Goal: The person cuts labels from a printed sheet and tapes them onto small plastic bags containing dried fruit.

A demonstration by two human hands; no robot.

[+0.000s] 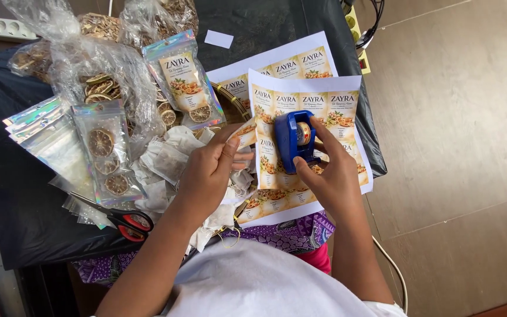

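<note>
Partway through, by the look of it: 1 labelled pouch [184,79] of dried slices propped against the bags; unlabelled pouch [104,149] flat on the bench [24,217] beside the scissors [125,220]; left hand [206,176] pinching 1 cut label [245,134]; right hand [330,176] gripping the blue tape dispenser [294,141] over the label sheet [347,94]; many labels uncut.

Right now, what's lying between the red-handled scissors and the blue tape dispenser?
In the head view, the left hand lies between the red-handled scissors and the blue tape dispenser, holding a small cut label over crumpled white paper.
</note>
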